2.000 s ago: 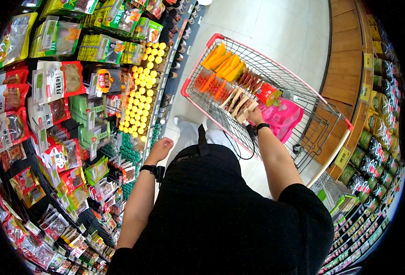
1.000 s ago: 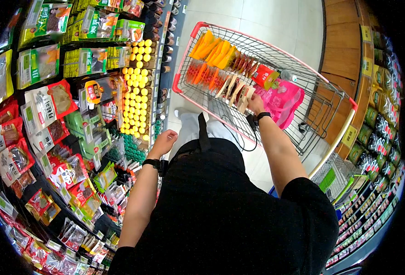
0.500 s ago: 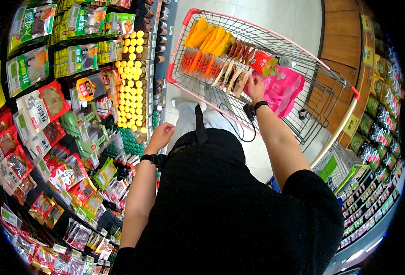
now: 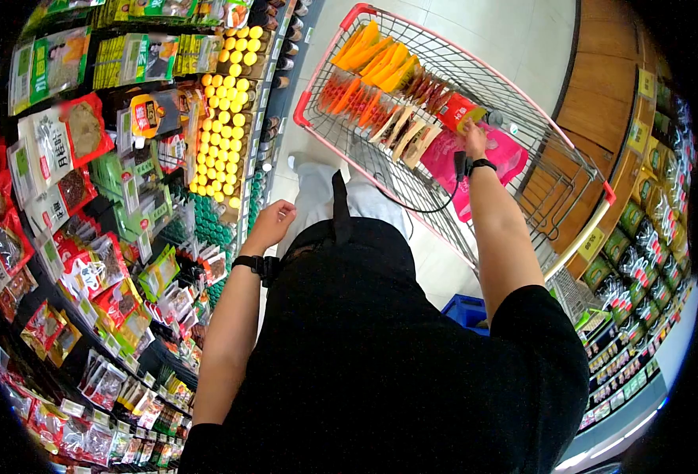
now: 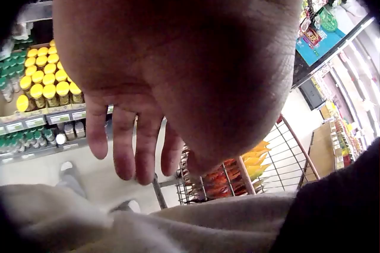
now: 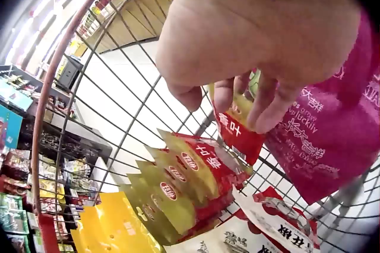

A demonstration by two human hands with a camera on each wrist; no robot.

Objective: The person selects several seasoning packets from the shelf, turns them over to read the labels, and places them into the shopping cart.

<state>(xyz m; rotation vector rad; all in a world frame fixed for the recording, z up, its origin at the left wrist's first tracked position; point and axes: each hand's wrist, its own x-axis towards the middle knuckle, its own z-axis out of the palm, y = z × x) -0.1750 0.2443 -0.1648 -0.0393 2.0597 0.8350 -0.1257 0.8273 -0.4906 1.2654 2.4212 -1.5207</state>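
In the head view, my right hand (image 4: 476, 142) is inside the shopping cart (image 4: 301, 108), at a red and green spice packet (image 4: 453, 110). The right wrist view shows its thumb and fingers pinching the packet's upper part. A pink bag (image 6: 317, 146) lies close beside that hand. Rows of upright packets fill the cart's far end: yellow ones (image 4: 377, 62), orange-red ones (image 4: 355, 103), olive-and-red ones (image 6: 184, 176) and white ones (image 4: 404, 138). My left hand (image 4: 272, 225) hangs by my waist near the shelf, fingers loosely bent and holding nothing.
To the left, a shelf carries yellow-capped jars (image 4: 223, 142) and hanging spice bags (image 4: 65, 142). A wooden display base (image 4: 602, 95) runs along the cart's right side. A blue crate (image 4: 466, 310) stands on the floor by my right arm. A black cable (image 4: 436, 210) hangs from my right wrist.
My right hand has left the white packets, moved farther right across the pink bag, and taken hold of the red and green packet. The left hand still hangs by my waist.
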